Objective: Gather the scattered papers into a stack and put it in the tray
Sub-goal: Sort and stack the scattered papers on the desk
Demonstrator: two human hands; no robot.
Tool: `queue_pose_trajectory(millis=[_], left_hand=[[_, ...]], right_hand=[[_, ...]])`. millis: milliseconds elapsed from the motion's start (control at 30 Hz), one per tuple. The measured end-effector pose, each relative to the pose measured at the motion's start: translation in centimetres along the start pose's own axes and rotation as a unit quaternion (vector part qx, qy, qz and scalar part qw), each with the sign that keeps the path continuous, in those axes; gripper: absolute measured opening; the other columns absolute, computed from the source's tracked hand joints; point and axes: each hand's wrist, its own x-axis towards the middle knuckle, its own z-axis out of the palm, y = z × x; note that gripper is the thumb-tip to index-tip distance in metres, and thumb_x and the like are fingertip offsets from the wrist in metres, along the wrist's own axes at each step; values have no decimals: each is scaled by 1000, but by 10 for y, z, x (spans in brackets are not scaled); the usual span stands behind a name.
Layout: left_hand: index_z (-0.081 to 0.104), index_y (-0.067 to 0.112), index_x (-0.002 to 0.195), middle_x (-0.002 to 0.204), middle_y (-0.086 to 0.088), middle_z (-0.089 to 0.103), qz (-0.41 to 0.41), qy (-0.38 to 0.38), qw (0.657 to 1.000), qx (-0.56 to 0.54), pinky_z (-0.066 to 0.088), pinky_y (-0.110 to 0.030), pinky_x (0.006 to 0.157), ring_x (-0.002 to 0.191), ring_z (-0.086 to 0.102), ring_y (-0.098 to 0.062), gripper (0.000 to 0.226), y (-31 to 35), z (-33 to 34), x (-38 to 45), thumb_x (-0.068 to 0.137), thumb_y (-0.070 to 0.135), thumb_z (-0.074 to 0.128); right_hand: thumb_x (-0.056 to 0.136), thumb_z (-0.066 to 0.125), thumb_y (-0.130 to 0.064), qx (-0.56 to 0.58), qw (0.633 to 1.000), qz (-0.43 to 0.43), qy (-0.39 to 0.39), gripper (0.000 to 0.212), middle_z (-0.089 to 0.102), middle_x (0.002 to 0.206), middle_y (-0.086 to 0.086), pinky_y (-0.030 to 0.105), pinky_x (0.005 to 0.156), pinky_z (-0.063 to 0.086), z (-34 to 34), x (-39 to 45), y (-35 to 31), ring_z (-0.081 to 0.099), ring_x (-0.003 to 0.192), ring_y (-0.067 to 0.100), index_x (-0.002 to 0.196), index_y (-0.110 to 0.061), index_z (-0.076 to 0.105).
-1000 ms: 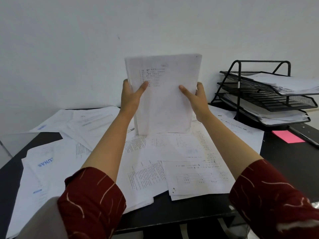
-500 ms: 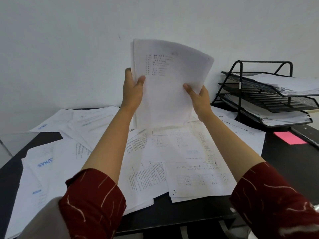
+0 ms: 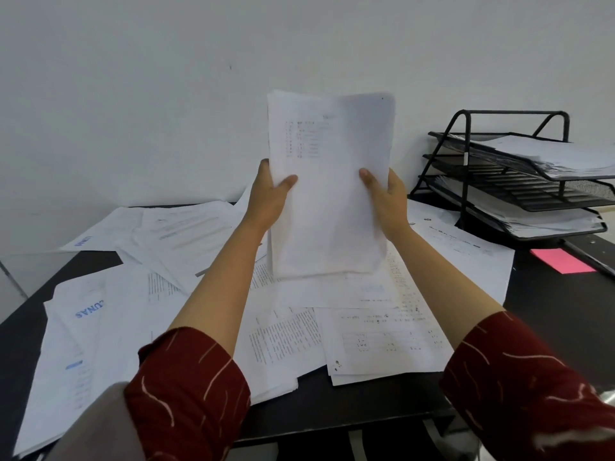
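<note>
I hold a stack of white papers (image 3: 329, 194) upright in front of me, its lower edge down on the loose sheets on the desk. My left hand (image 3: 268, 197) grips the stack's left edge and my right hand (image 3: 386, 197) grips its right edge, thumbs on the front. More scattered papers (image 3: 139, 314) cover the black desk below and to the left. A black three-tier wire tray (image 3: 519, 181) stands at the right rear, with papers on its top and bottom tiers.
A pink sheet (image 3: 562, 260) lies on the black desk (image 3: 552, 314) in front of the tray. A white wall rises right behind the desk. The desk's front edge runs just below the nearest sheets.
The stack was lifted and tilted half a second ago; now it has dropped back down, upright, with its bottom edge on the desk papers. Both hands keep their hold.
</note>
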Motion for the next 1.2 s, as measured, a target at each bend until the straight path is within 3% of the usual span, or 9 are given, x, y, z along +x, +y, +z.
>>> queue_pose_trajectory(millis=[233,367,533,600,700,867,1033,1133,1200], left_hand=[[50,10,112,106,-9,62,-142,-38,989,-9,46,-25,64,76,58,-17,26,-49,16,-22,99,32,46],[57,5,110,115,-11,62,-164,-26,970,179,45,-30,80,101,59,-25,23,-89,19,-43,95,21,51],[43,1,127,128,-19,47,-186,-43,933,306,38,-38,100,121,46,-33,73,-83,40,-52,77,47,72],[32,-1,133,135,-22,36,-226,-54,913,337,38,-36,100,123,41,-32,83,-74,48,-51,77,43,74],[32,-5,130,133,-22,40,-259,-57,903,337,43,-30,91,121,44,-30,72,-72,52,-46,81,27,73],[53,0,109,113,-11,62,-271,-79,903,324,45,-27,70,104,60,-25,57,-80,42,-41,72,33,81],[64,1,98,105,-11,66,-225,-61,908,347,47,-33,87,105,58,-28,44,-87,46,-47,82,42,69],[61,2,84,90,-12,65,-200,-44,929,307,43,-31,79,95,60,-29,22,-88,50,-49,89,24,62],[56,-3,104,107,-17,63,-201,-7,946,255,43,-33,81,103,58,-31,22,-86,46,-48,92,16,58]], right_hand=[[92,61,-33,-111,990,75,46,20,64,85,-8,19,62,44,-42,-13,47,59,75,8,100,-15,63],[93,59,-32,-137,980,124,76,23,64,89,0,24,63,43,-72,-27,80,60,84,20,101,-11,63],[93,58,-36,-156,978,128,57,24,65,91,3,29,67,47,-76,-30,91,60,81,19,97,-13,64],[93,57,-36,-154,978,127,57,25,65,89,2,25,64,46,-75,-31,91,59,78,17,95,-12,63],[94,57,-35,-137,980,126,72,23,64,88,0,22,62,44,-77,-32,90,59,76,12,98,-12,63],[94,58,-33,-127,981,123,79,23,64,88,-2,18,60,42,-77,-32,90,58,75,6,101,-12,63],[94,58,-34,-132,980,123,79,22,64,85,-6,19,61,43,-77,-32,90,59,75,6,99,-13,64],[94,57,-34,-137,980,121,78,24,65,89,-2,20,62,44,-77,-33,89,60,77,10,101,-12,64],[94,57,-35,-140,980,123,74,24,65,91,0,23,65,46,-77,-32,89,61,80,15,100,-13,64]])
